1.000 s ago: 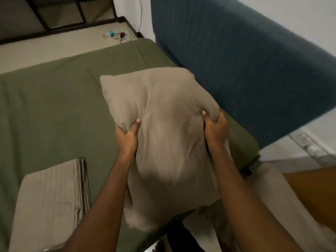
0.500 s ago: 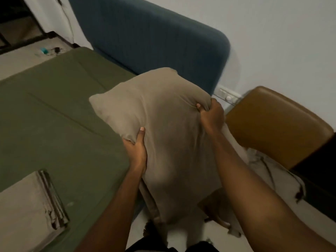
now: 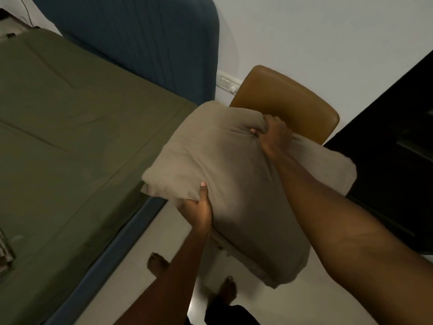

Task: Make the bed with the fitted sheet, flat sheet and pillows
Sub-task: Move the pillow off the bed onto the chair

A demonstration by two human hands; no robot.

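We are holding a soft taupe fabric-cased pillow [image 3: 234,184] up in both hands, clear of the bed [image 3: 112,249], over the pale glossy floor [image 3: 145,242] just off the mattress's head-end corner and in front of a tan leather chair [image 3: 288,99]. Our right hand [image 3: 271,134] is bunching the pillow's far top edge, its fingers [image 3: 269,120] curled tight into the cloth. Our left hand [image 3: 199,207] is gripping the near lower edge, thumb pressing on top and the rest hidden beneath. The olive-green fitted sheet [image 3: 70,137] is lying stretched over the mattress, lightly creased, right up to the dark blue padded headboard [image 3: 140,38], so we are counting that step as done. A sliver of folded striped cloth [image 3: 4,249] is resting on the bed at the left edge of view; we are taking it for the flat sheet, not yet spread. No pillow is lying on the bed where we can see, so we are judging the task roughly a third done, with the flat sheet and the pillows remaining
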